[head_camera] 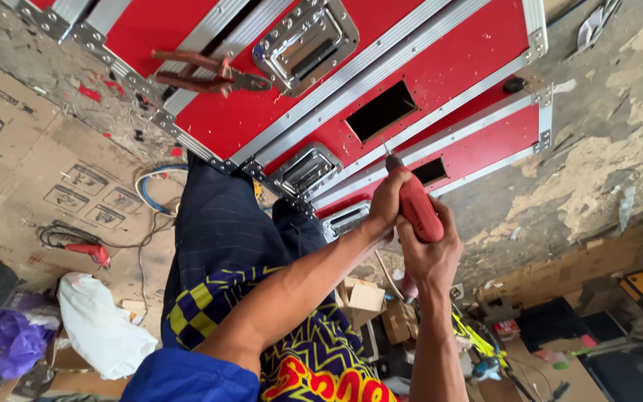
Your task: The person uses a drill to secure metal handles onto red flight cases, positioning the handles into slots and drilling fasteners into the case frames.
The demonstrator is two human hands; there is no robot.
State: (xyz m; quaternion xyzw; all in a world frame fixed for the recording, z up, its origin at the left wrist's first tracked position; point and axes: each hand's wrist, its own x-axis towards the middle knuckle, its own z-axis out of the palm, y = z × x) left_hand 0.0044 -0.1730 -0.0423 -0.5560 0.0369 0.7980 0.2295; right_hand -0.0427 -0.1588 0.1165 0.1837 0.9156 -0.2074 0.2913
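Right, here's what we see now.

Drill: we hold a red power drill [417, 211] in both hands, bit tip on the red flight case [440, 82], just above the hands.
Right hand [432, 257]: fingers closed round the drill's grip from below, presumably to steer it and reach the trigger.
Left hand [385, 202]: fingers curled tight over the drill's nose just behind the bit, likely to steady the tip and push.
Contact point: the bit meets the case near the aluminium edge strip [381, 71], between two rectangular cut-outs [381, 110]. We can't tell if it has bitten in.
Case: it lies flat on the floor, well ahead of the hands, so we can bear down from above.
Recessed handles: one metal handle plate [306, 41] sits far beyond the hands; another [305, 170] is just left of the left hand.
Pliers: a rusty pair of pliers [202, 74] rests on the case lid, well up and left of the hands, parked within reach.
Second drill: a small red corded drill [91, 253] lies on cardboard sheets [31, 171], far left of the hands.
Bag: a white bag [102, 327] sits lower left, apart from the work.
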